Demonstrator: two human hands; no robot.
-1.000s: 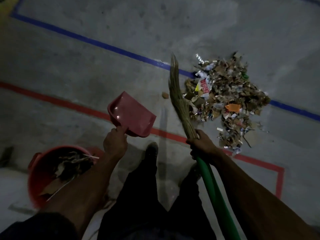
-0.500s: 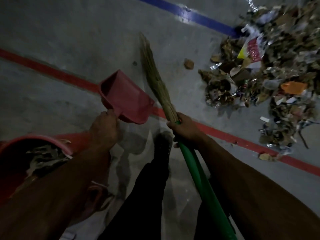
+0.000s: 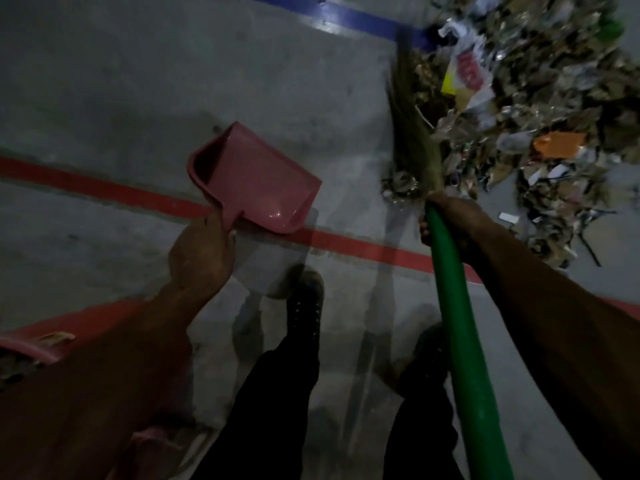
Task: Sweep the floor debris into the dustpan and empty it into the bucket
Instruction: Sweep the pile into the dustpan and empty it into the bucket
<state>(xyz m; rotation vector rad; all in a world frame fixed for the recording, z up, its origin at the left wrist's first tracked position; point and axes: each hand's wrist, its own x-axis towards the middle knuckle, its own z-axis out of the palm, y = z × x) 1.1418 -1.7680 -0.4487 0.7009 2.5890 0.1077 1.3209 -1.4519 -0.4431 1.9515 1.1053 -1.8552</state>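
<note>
Head view, glossy pink plastic dustpan, bristly straw broom, ragged debris

The floor was grey concrete, marked by a red line running across it and a blue line farther off. A heap of debris, paper scraps and wrappers, lay on it at the right, reaching over the blue line.
</note>
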